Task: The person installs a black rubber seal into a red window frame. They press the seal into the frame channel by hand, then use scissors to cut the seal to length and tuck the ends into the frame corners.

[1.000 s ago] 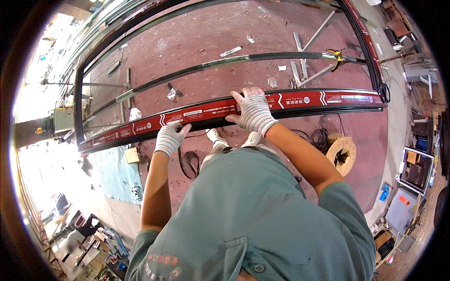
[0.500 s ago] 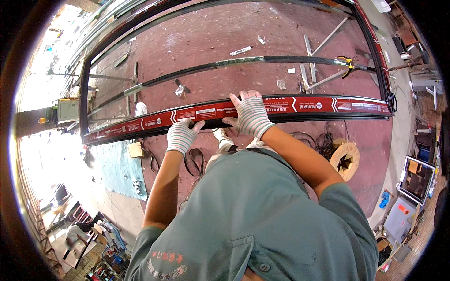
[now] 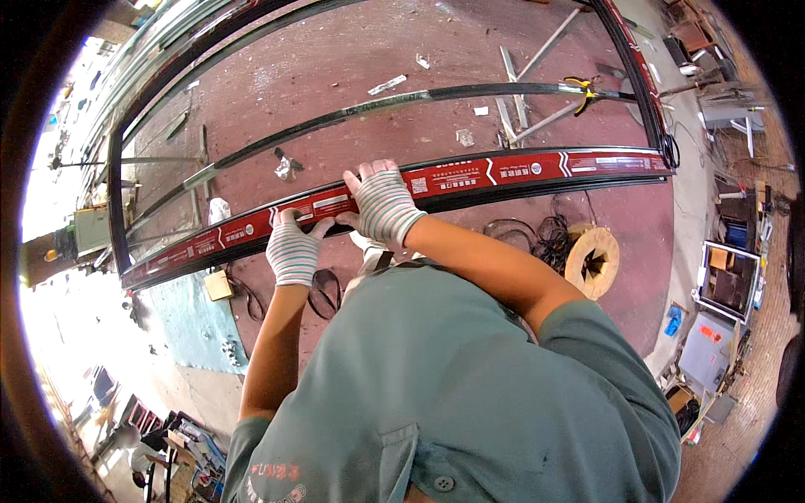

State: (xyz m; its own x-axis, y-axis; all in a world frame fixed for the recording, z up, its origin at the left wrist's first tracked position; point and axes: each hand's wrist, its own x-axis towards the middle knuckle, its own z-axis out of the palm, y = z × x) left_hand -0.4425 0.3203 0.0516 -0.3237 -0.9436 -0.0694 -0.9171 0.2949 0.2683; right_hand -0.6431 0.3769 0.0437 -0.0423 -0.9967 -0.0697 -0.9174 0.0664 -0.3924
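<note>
- Rail (image 3: 470, 178): near side of the black frame (image 3: 117, 197), faced with red film; it lies crosswise before the person's body, above the dark red floor (image 3: 453, 50).
- Long axis of rail: left to right, slanting; the left end points toward the person's side, the right end farther away.
- Right hand (image 3: 381, 201), in a striped glove: spread across the rail, left of its midpoint, holding it with fingers at the far edge and thumb at the near edge.
- Left hand (image 3: 293, 249), likewise gloved: beside the right, at the rail's near edge, fingers bent onto it and thumb held apart; whether it grips firmly, one cannot tell.
- Bar (image 3: 486, 90): beyond the rail, roughly lengthwise with it.
- Pliers (image 3: 584, 94): beyond the rail's right part, at the bar, handles yellow and black.
- Spool (image 3: 608, 243) and cable (image 3: 549, 235): nearer than the rail's right half.
- Block (image 3: 219, 286) and mat (image 3: 189, 323): nearer than the rail's left part.
</note>
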